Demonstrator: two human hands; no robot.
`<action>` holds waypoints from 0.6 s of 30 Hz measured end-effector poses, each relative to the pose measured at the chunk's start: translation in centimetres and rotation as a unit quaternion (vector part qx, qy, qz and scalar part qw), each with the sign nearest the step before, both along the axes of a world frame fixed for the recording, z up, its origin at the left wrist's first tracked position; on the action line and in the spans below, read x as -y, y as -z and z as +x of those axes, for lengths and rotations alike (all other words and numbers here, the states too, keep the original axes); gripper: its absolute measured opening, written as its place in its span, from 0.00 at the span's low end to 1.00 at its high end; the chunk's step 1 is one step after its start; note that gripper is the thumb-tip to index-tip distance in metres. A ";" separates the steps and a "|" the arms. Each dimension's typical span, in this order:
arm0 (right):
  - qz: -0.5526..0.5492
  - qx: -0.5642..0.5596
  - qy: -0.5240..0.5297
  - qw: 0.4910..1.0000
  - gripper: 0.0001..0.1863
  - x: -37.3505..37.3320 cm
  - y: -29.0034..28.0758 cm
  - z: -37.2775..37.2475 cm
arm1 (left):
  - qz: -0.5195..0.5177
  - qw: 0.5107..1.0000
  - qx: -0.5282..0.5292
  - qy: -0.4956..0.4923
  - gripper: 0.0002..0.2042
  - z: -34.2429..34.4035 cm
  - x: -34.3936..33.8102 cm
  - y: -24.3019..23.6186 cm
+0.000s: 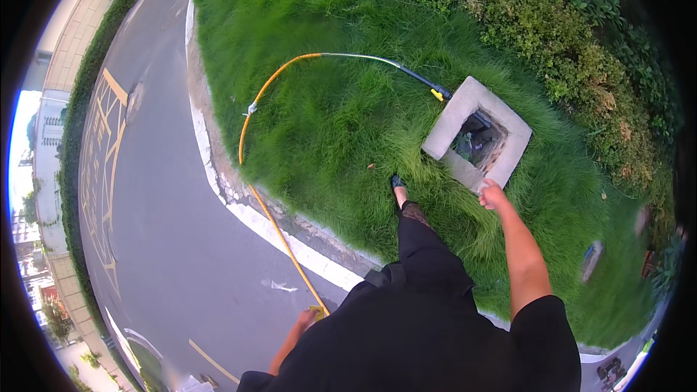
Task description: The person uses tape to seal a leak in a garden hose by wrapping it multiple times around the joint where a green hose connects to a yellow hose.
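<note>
My left hand [303, 319], low at my side over the road, is closed on a small yellow cloth-like thing [317, 311]; its exact kind does not show. Right beside it passes an orange hose [274, 226]; I cannot tell whether the hand touches the hose. The hose arcs over kerb and grass to a dark pipe end with a yellow valve handle [436, 94], next to a square concrete pit frame [517, 138]. My right hand [492, 196] hangs by the frame's near corner, its fingers curled in with no object showing. Pipes and debris lie inside the dark pit.
One dark shoe [398, 183] of mine is on the long grass [319, 138]. A white-painted kerb [290, 247] divides the lawn from the grey road [181, 210], with yellow markings at left. Bushes [559, 36] line the far right. A stone block [592, 261] lies in the grass.
</note>
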State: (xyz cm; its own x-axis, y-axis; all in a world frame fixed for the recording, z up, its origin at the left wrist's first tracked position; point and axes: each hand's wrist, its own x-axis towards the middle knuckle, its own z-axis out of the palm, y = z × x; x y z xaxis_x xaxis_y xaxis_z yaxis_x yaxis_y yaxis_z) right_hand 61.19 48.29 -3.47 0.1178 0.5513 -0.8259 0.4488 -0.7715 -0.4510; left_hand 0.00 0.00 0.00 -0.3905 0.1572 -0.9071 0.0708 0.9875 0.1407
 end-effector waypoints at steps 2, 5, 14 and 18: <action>-0.081 -0.007 -0.053 0.995 0.19 0.2 -0.7 -3.4 | 0.076 0.988 0.046 -0.126 0.18 2.6 -7.5 -3.7; -0.108 -0.030 -0.132 0.985 0.14 3.6 -2.0 -9.5 | 0.143 0.975 0.021 -0.169 0.16 3.0 -19.4 -10.8; -0.116 -0.108 0.051 0.986 0.13 -0.8 -6.8 -8.7 | 0.324 0.945 0.044 0.025 0.15 6.5 -45.8 -18.1; -0.104 -0.038 0.104 0.988 0.12 -3.1 -8.2 -5.8 | 0.272 0.960 0.014 0.061 0.16 4.0 -47.9 -13.8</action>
State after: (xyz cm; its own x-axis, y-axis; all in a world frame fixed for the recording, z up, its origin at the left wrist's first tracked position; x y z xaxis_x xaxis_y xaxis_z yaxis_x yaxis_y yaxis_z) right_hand 55.40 51.39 4.71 0.1442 0.3394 -0.9295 0.2418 -0.9230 -0.2995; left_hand 4.02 47.89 13.84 -0.3158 0.6547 -0.6867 0.1710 0.7512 0.6375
